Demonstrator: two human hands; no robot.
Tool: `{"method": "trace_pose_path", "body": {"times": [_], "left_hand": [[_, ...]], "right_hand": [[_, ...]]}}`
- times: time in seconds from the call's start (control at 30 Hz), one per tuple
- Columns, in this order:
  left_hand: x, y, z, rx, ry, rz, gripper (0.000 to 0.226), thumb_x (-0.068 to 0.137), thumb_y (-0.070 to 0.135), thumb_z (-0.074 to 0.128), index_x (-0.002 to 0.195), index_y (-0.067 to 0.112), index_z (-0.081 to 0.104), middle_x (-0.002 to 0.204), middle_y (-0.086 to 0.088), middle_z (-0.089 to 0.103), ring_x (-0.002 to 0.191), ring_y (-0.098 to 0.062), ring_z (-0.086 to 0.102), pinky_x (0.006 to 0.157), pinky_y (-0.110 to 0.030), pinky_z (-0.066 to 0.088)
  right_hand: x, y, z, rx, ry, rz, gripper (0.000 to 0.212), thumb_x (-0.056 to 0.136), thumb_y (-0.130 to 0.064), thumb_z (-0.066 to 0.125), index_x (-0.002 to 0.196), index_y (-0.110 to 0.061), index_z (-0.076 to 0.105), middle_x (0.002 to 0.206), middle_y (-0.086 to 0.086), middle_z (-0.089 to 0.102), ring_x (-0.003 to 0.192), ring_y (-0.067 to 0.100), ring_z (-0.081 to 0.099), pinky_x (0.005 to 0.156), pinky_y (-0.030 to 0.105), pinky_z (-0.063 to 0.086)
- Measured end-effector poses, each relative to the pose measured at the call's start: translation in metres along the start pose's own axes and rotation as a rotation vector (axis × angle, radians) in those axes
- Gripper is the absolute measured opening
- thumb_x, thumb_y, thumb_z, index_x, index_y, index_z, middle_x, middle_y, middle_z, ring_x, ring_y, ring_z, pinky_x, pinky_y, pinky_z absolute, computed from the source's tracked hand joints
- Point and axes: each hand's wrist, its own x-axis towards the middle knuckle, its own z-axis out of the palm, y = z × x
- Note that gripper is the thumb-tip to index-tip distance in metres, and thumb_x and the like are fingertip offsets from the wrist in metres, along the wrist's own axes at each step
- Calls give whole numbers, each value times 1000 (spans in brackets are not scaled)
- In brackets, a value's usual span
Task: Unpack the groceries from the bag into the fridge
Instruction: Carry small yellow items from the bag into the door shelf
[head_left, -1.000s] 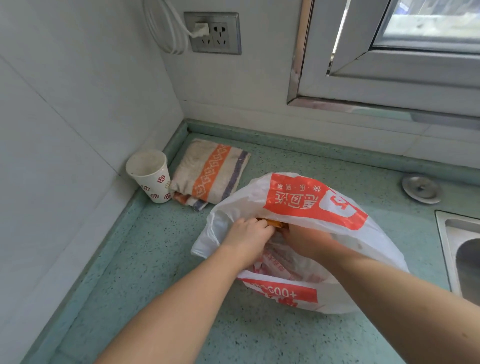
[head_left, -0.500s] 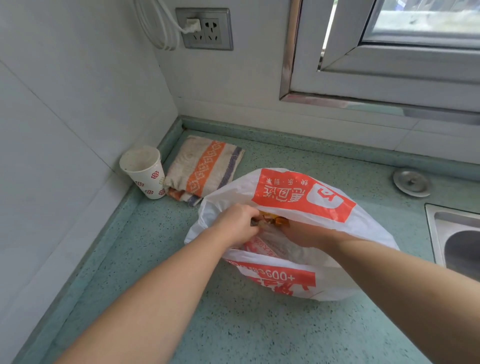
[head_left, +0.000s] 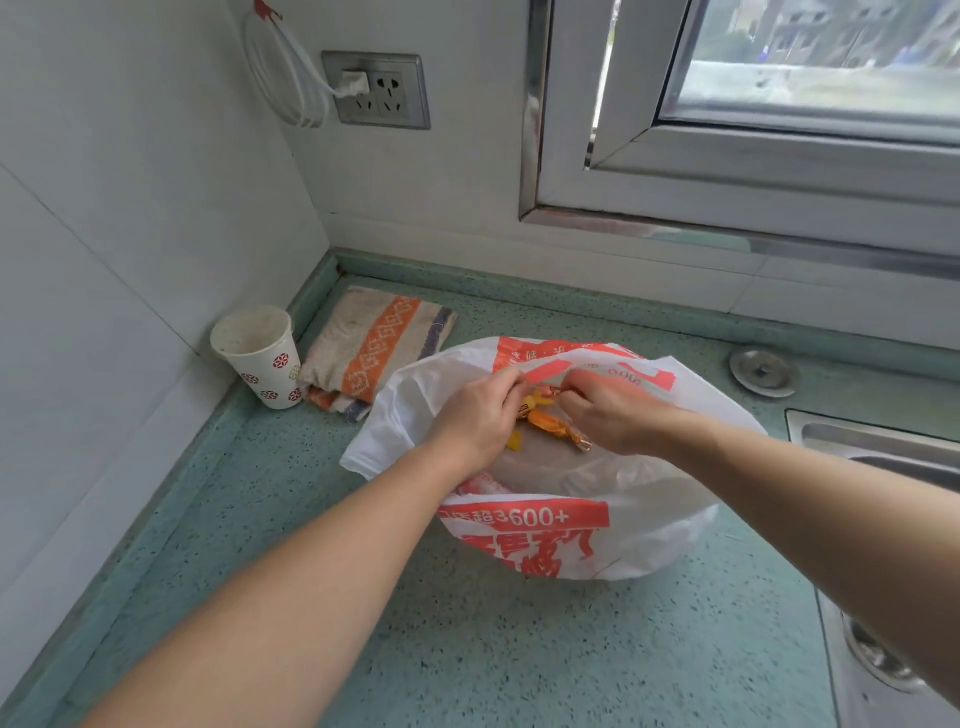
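Your left hand (head_left: 475, 415) and right hand (head_left: 610, 410) are both at the mouth of the bag (head_left: 639, 519), fingers curled. Between them sits an orange wrapped item (head_left: 550, 423), candy-like, with a twisted foil end toward your right hand. Your left fingers are curled round its left end. Your right fingers pinch at its upper end, where a strip of the bag's red print also lies; whether they hold wrapper, bag edge, or both, you cannot tell.

The bag is white plastic with red-orange print and stands on the counter (head_left: 467, 649), roughly mid-counter, mouth open upward. Other contents show only as a grey mass under the plastic; not identifiable. The fridge is out of view.

Back-left corner of the counter: paper cup (head_left: 260, 358), white with red flower marks, upright, against the left wall. Just beside it on the right, a folded cloth (head_left: 379, 343) with an orange band, its near end touching or almost touching the bag.

Right edge of the counter: steel sink (head_left: 872, 441), partly in view. Behind it, a round metal cap (head_left: 762, 371) set in the counter.

Back wall: socket (head_left: 382, 91) with a white plug and a looped cable (head_left: 283, 83); window (head_left: 779, 130) to the right.
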Motion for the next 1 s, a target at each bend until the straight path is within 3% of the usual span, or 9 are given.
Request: {"method": "trace_pose_path", "body": {"times": [0.13, 0.23, 0.33, 0.37, 0.43, 0.53, 0.7, 0.83, 1.0], "left_hand": [[0, 23, -5, -67, 96, -69, 26, 103, 31, 37, 98, 17, 57, 77, 1, 61, 72, -18, 56, 63, -34, 42], [3, 37, -14, -114, 161, -218, 22, 101, 34, 41, 98, 17, 56, 82, 3, 60, 73, -12, 54, 59, -28, 40], [6, 45, -27, -111, 174, -306, 20, 99, 28, 45, 96, 13, 59, 84, -4, 64, 70, -18, 56, 57, -33, 47], [5, 48, -32, -135, 171, -316, 22, 99, 28, 45, 98, 13, 61, 85, -7, 66, 69, -19, 58, 60, -37, 53], [0, 58, -41, -231, 154, -338, 23, 101, 28, 42, 101, 16, 61, 83, -6, 64, 64, -17, 59, 57, -36, 57], [-14, 77, -53, -216, 136, -336, 23, 102, 30, 41, 99, 19, 61, 76, -3, 59, 55, -14, 52, 45, -27, 44], [-39, 112, -74, -171, 165, -355, 26, 95, 36, 44, 84, 17, 56, 74, 0, 60, 57, -17, 45, 55, -30, 36], [-50, 142, -93, -248, 151, -357, 31, 97, 31, 38, 81, 14, 58, 71, -4, 58, 53, -17, 44, 45, -25, 31], [-60, 177, -101, -210, 31, -231, 28, 102, 37, 39, 107, 22, 62, 87, -6, 63, 60, -17, 57, 45, -24, 43]], "right_hand": [[-15, 9, -14, -9, 13, 79, 46, 98, -51, 35, 71, -17, 50, 71, -3, 51, 73, 20, 49, 62, 33, 34], [-30, 12, -24, -23, 28, 95, 50, 99, -49, 31, 76, -10, 52, 75, 7, 54, 73, 24, 48, 62, 33, 34], [-42, 12, -29, 29, 62, 81, 46, 99, -42, 33, 83, -9, 60, 88, 13, 67, 79, 30, 58, 67, 29, 43], [-45, 12, -32, 75, 64, 78, 46, 99, -42, 33, 88, -10, 64, 90, 13, 69, 76, 30, 61, 66, 30, 45], [-54, 7, -40, 152, 32, 97, 48, 98, -46, 31, 88, -13, 65, 75, 10, 66, 55, 26, 54, 51, 28, 41], [-68, -3, -54, 269, 3, 99, 49, 99, -46, 32, 87, -11, 64, 63, 4, 52, 51, 23, 43, 42, 23, 35], [-96, -24, -78, 394, 20, 3, 52, 101, -47, 30, 87, -7, 61, 70, 8, 48, 48, 18, 38, 40, 23, 31], [-120, -37, -98, 393, 103, -37, 50, 101, -45, 31, 83, -9, 61, 69, 7, 48, 50, 18, 39, 40, 23, 32], [-152, -47, -120, 346, 238, -3, 50, 100, -45, 33, 84, -8, 63, 64, 5, 53, 50, 18, 45, 42, 23, 36]]}}
